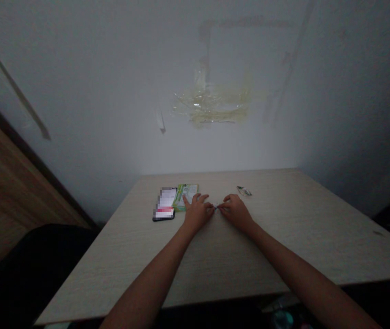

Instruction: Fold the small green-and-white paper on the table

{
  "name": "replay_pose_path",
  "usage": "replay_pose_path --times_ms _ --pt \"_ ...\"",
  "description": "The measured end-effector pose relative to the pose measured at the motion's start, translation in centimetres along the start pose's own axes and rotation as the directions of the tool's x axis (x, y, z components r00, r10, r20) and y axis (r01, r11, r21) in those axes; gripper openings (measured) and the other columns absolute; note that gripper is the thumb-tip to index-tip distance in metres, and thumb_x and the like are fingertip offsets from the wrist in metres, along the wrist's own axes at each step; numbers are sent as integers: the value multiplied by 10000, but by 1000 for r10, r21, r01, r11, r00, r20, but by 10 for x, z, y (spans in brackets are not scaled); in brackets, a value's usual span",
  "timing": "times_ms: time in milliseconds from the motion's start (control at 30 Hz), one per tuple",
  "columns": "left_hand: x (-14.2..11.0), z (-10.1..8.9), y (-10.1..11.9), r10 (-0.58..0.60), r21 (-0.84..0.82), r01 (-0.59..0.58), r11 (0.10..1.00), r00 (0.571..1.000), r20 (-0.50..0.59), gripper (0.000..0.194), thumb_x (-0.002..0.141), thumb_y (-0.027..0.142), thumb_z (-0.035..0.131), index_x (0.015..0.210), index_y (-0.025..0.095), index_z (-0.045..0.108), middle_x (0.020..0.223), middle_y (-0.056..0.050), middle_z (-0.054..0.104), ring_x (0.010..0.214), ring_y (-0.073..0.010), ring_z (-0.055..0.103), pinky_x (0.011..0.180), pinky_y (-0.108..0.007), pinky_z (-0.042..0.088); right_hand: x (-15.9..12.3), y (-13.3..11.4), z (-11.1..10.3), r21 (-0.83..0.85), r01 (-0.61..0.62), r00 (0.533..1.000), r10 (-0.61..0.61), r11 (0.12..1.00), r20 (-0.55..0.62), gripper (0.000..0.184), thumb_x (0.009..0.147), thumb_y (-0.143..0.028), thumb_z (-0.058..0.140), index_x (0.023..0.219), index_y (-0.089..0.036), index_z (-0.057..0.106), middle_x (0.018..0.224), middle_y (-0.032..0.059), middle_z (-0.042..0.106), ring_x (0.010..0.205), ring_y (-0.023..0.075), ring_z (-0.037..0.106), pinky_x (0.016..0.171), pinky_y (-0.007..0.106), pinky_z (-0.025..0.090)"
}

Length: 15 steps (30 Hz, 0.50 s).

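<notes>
My left hand (197,212) lies low over the table, its thumb and index finger brought together at a small pale thing (216,207) while the other fingers spread out. From the other side, my right hand (237,211) pinches at the same spot with its fingertips. The small thing between the hands is too tiny and dim to name. Just behind and left of my left hand is a green and white box (186,188), partly covered by the fingers. A small crumpled wrapper-like piece (244,191) rests behind my right hand.
A phone (164,210) with a lit, blurred screen lies left of the box. The pale wooden table (266,265) meets a wall (113,114) with clear tape (212,107) on it. A dark chair-like shape (40,265) stands at the left.
</notes>
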<state>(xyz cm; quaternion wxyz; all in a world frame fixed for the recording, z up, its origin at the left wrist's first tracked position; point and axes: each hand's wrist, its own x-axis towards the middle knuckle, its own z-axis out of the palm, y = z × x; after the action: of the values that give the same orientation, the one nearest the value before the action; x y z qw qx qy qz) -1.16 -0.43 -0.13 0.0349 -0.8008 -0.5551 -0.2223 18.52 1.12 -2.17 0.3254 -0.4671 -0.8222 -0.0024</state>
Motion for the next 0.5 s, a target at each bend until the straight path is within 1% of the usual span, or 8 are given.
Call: replay_pose_path --times_ms 133,300,400,500 --pt "0 -1 -2 15 -55 -13 998 999 34 145 860 435 639 912 351 745 1351 16 603 1340 -307 400 1085 -779 -14 1 4 3 5 -26 1000 26 1000 -9 154 843 -278 678 943 -245 789 977 104 635 966 231 552 889 371 454" --pt "-1 0 -2 0 -74 3 997 999 34 145 839 450 667 899 339 737 1328 16 617 1326 -305 411 1076 -788 5 1 14 8 133 -24 1000 27 991 -15 157 841 -277 676 949 -255 789 980 91 651 963 216 570 893 363 460" --pt "-2 0 -2 -3 -72 6 997 999 35 162 844 466 656 909 341 734 1329 13 616 1328 -310 406 1069 -796 20 1 19 12 178 -34 999 38 983 -15 134 822 -281 697 913 -275 795 998 82 657 977 216 573 902 370 459" --pt "-1 0 0 -8 -63 9 998 1000 27 176 874 462 615 890 334 734 1335 20 613 1332 -311 400 1071 -795 11 2 19 13 160 -68 997 71 985 -16 114 810 -294 707 873 -277 801 1009 86 656 989 225 568 910 379 456"
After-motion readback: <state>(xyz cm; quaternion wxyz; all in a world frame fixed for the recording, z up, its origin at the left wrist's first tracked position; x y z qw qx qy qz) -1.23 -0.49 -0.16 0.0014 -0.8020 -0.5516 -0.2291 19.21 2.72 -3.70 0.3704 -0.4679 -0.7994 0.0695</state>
